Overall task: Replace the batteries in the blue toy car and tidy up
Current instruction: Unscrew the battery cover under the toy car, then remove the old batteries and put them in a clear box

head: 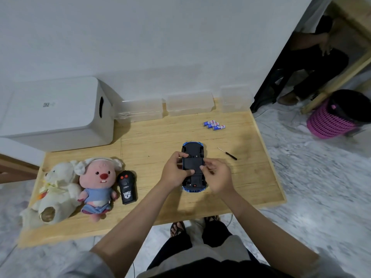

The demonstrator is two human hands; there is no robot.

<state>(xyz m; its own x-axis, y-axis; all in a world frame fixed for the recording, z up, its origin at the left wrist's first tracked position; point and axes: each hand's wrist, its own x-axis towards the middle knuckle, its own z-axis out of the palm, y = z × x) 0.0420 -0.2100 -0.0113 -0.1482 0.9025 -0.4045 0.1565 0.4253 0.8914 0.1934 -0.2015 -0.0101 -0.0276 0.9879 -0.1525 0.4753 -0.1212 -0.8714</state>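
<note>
Both my hands on the upturned blue toy car (193, 167) at centre frame

I see the car lying belly-up on the wooden table (152, 141), its black underside facing me; my left hand (176, 171) grips its left flank, thumb across the battery cover, while my right hand (217, 176) touches the right flank and pinches something thin and pale I cannot identify. Three batteries (214, 124) lie together above the car toward the upper right, a small screwdriver (227, 153) just right of it. Toward the lower left sit a black remote (126, 187), a pink plush (97, 183) and a white plush (55, 189)
</note>
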